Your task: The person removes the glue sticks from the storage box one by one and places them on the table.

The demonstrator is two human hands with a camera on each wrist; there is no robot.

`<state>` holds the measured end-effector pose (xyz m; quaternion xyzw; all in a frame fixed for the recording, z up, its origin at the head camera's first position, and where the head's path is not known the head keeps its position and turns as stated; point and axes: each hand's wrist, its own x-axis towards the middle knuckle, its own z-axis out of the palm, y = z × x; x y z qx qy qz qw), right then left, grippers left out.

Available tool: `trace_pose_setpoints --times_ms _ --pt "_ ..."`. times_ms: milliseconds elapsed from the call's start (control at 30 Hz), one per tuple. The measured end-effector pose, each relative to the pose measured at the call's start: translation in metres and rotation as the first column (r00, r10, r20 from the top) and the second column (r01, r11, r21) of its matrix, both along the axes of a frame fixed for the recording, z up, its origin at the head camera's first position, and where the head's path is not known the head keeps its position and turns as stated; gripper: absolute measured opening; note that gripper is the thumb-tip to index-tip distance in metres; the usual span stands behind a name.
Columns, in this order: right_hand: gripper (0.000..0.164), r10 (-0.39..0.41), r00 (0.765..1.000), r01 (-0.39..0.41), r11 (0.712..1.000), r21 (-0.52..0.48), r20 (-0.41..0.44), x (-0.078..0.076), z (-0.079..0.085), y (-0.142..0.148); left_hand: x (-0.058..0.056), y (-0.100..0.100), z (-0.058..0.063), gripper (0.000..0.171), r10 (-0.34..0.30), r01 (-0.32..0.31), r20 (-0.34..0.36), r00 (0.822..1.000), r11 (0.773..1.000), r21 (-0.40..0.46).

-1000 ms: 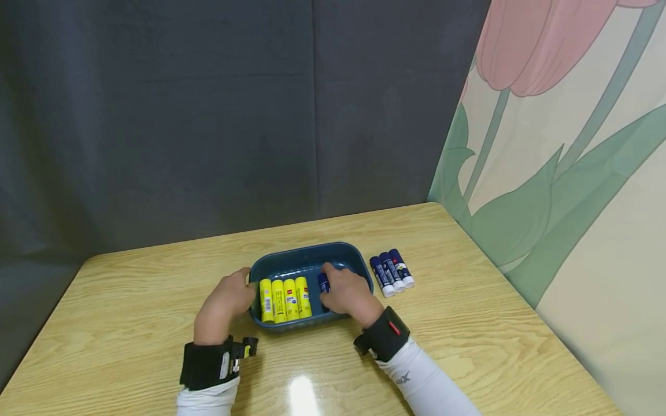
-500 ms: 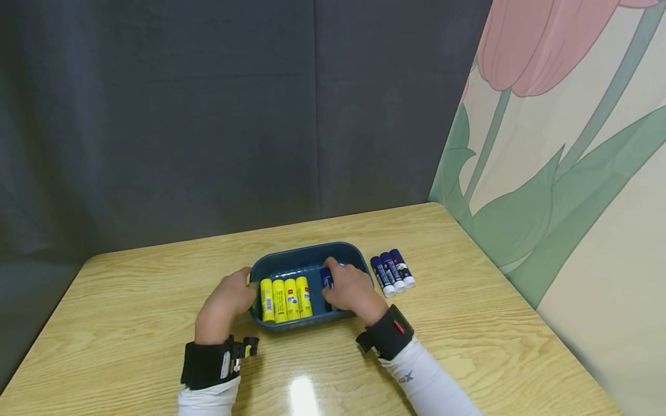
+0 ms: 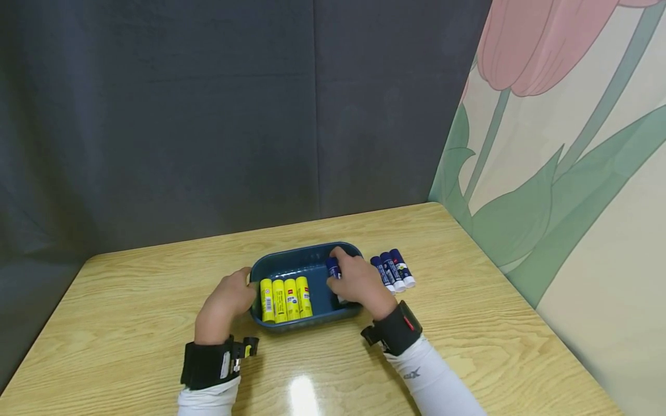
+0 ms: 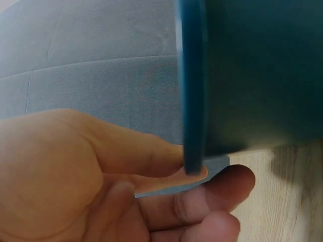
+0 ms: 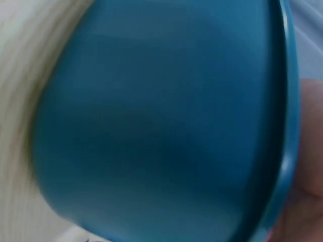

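Nearest me, black straps band both my wrists [image 3: 210,365]; the red tag on the right one and the pale logo on my right sleeve [image 3: 416,372] are too small to read. My left hand [image 3: 229,297] pinches the rim at the left end of a blue bin [image 3: 307,325], which sits midway along the surface [image 3: 130,323], towards its far edge. The bin looks stiff and slick, so the rim suits a hold. Inside, four yellow tubes [image 3: 291,300] lie side by side near its left end; one shows a barcode, another a red mark, their lettering illegible. At the right end, my right hand's fingers grip a navy tube [image 3: 333,267], mostly hidden beneath them. I expect it to be light, rigid and smooth, likely to roll, best held mid-barrel. Beyond, towards the surface's right edge, lie three white-ended navy tubes [image 3: 391,270], their pale print unreadable.
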<state>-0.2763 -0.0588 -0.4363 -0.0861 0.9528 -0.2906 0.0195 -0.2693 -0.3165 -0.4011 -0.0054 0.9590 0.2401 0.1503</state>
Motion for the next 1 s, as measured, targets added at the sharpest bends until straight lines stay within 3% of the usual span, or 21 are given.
trace_pose_setpoints --times_ms 400,1000 --pt "0.056 -0.058 0.998 0.058 0.997 -0.041 0.001 0.0 0.012 0.014 -0.001 0.0 0.0 0.055 -0.004 0.004 0.0 1.0 1.0 -0.005" --pt "0.052 -0.101 0.992 0.093 0.99 -0.109 -0.07 -0.004 0.025 0.047 -0.001 -0.001 -0.001 0.056 0.002 -0.002 0.003 1.0 1.0 -0.006"
